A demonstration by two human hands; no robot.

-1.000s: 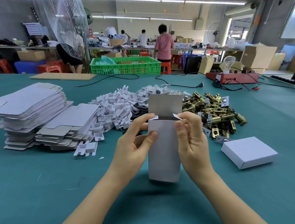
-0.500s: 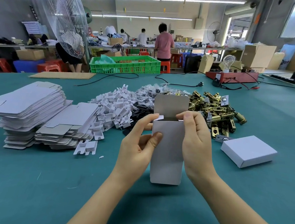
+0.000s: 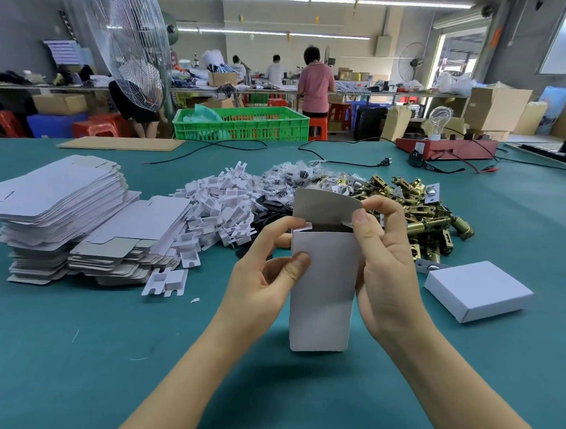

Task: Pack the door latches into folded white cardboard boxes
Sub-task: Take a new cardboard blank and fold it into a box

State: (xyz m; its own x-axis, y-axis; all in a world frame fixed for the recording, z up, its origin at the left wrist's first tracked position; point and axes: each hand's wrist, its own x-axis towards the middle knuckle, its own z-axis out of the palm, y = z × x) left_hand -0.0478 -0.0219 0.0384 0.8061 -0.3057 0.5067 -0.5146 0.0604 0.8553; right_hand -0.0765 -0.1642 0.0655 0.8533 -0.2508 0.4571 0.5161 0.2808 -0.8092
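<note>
head view, reading from the left: a stack of flat box blanks (image 3: 55, 210) sits at the far left of the teal table (image 3: 61, 349), likely so the next blank is an easy reach. beside it a heap of white card inserts (image 3: 214, 209) runs into a pile of small bagged dark parts (image 3: 291, 181), all within arm's length.

in the middle the left hand (image 3: 263, 280) grips the white box (image 3: 321, 285) upright above the table, thumb on its front face and index finger curled over a small side flap at the open top. this looks like steadying the tube so the end can be closed. the right hand (image 3: 382, 266) holds the box's right edge, fingertips pinching the corner of the raised top flap (image 3: 323, 205), which bends toward the opening. the box sits between both hands, touching each.

behind and to the right lies the pile of brass door latches (image 3: 424, 212), near the right hand. further right, one finished closed box (image 3: 478, 290) rests flat, set aside, apart from both hands.
</note>
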